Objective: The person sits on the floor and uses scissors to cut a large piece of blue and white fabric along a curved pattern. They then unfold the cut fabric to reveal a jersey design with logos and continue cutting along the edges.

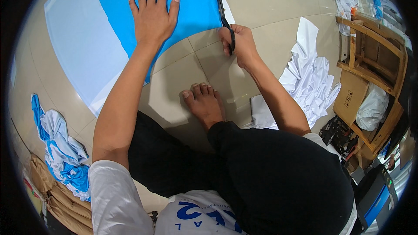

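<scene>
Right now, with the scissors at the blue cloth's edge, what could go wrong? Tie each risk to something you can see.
The scissors in the right hand lie along the edge of the blue cloth; a slight turn might send a cut astray.
The left hand lies flat on the cloth, away from the scissors, so the cloth beside them could bunch.
The foot is bare; dropped scissors might hurt it.

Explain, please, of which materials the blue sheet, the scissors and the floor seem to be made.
Blue sheet: probably thin, matte fabric; its left edge runs slightly wavy and it shows little shine.
Scissors: likely dark metal blades; the black handles could be plastic or coated metal.
Floor: probably glazed tile, glossy, given the thin joints and bright light reflection.
</scene>
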The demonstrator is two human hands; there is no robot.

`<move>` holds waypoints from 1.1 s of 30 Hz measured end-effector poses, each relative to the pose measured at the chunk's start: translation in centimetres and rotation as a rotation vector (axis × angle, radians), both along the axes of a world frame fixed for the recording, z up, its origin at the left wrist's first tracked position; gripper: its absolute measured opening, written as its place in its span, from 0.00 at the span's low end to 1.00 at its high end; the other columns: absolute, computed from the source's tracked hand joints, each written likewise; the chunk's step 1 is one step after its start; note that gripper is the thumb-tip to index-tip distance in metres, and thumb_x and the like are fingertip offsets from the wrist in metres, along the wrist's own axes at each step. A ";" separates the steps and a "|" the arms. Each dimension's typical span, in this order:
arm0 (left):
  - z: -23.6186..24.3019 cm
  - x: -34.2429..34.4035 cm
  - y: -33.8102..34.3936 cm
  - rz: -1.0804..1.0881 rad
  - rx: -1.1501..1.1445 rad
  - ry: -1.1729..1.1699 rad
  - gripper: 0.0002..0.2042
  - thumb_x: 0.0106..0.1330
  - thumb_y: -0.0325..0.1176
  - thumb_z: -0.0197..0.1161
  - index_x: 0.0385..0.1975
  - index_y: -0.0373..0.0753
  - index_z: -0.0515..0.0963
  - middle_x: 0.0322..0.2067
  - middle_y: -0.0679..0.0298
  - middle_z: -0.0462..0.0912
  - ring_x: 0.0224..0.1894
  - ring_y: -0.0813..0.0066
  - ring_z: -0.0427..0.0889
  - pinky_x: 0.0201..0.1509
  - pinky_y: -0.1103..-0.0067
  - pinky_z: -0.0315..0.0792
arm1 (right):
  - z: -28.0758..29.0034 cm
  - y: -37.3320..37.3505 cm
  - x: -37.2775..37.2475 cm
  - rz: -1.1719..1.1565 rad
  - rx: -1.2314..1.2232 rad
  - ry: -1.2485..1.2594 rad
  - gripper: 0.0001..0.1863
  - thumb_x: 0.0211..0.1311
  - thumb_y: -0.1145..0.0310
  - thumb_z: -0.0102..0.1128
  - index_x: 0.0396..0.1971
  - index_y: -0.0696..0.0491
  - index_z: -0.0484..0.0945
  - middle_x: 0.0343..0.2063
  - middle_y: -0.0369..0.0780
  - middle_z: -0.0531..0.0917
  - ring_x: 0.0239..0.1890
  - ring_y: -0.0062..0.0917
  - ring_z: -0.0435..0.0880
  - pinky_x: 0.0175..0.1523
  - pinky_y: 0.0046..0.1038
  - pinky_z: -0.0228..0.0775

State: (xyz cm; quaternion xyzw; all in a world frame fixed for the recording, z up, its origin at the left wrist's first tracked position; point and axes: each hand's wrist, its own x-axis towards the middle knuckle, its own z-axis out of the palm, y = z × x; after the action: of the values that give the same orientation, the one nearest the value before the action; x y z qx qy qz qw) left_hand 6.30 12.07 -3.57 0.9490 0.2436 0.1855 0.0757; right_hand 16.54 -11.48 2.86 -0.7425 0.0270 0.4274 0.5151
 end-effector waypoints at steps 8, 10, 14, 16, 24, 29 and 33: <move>-0.2 0.0 0.0 0.004 0.009 0.014 0.33 0.83 0.59 0.47 0.82 0.50 0.64 0.81 0.52 0.61 0.83 0.36 0.53 0.83 0.37 0.43 | 0.0 0.4 0.0 -0.032 0.003 0.018 0.14 0.60 0.68 0.71 0.19 0.53 0.76 0.14 0.34 0.76 0.13 0.18 0.73 0.19 0.23 0.61; -0.3 0.0 0.1 0.000 0.015 0.008 0.33 0.83 0.59 0.46 0.82 0.50 0.63 0.81 0.52 0.61 0.83 0.36 0.53 0.83 0.37 0.43 | 0.0 0.3 0.0 -0.018 -0.011 0.026 0.11 0.60 0.68 0.70 0.21 0.53 0.77 0.15 0.34 0.76 0.14 0.18 0.73 0.21 0.23 0.62; -0.2 0.0 0.0 0.004 0.008 0.014 0.33 0.84 0.59 0.45 0.82 0.50 0.63 0.81 0.52 0.61 0.83 0.36 0.52 0.83 0.37 0.43 | 0.2 0.4 -0.1 -0.026 -0.009 0.040 0.10 0.61 0.69 0.69 0.22 0.54 0.78 0.16 0.34 0.77 0.15 0.18 0.72 0.21 0.23 0.62; -0.3 0.1 0.0 0.006 0.005 0.015 0.33 0.83 0.59 0.45 0.82 0.50 0.63 0.81 0.52 0.61 0.83 0.36 0.52 0.83 0.37 0.43 | 0.2 0.4 -0.2 -0.028 -0.004 0.038 0.10 0.61 0.69 0.69 0.22 0.54 0.78 0.16 0.34 0.77 0.14 0.18 0.72 0.21 0.23 0.62; -0.4 0.0 0.1 0.004 0.015 0.015 0.33 0.84 0.59 0.46 0.82 0.50 0.63 0.81 0.52 0.61 0.83 0.36 0.53 0.83 0.37 0.44 | 0.0 0.4 -0.4 -0.033 0.015 0.002 0.12 0.61 0.68 0.71 0.22 0.55 0.78 0.14 0.34 0.77 0.13 0.17 0.74 0.18 0.21 0.61; -0.3 0.0 0.1 0.002 0.010 0.014 0.33 0.83 0.59 0.46 0.82 0.50 0.63 0.81 0.52 0.61 0.83 0.36 0.53 0.83 0.37 0.43 | 0.0 0.3 -0.5 -0.020 0.005 -0.020 0.12 0.60 0.68 0.71 0.22 0.54 0.78 0.14 0.34 0.76 0.13 0.17 0.73 0.18 0.22 0.61; -0.3 0.1 0.0 0.003 0.013 0.015 0.33 0.83 0.59 0.46 0.82 0.50 0.63 0.81 0.52 0.60 0.83 0.36 0.53 0.83 0.37 0.43 | 0.0 0.3 -0.4 -0.038 0.011 -0.010 0.12 0.58 0.67 0.71 0.21 0.54 0.77 0.14 0.34 0.77 0.13 0.17 0.73 0.18 0.23 0.61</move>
State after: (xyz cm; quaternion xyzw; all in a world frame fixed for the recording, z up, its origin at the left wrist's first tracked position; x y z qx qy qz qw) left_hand 6.38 12.03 -3.85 0.9505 0.2442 0.1799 0.0673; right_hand 16.17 -11.21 2.87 -0.7412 0.0365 0.4139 0.5273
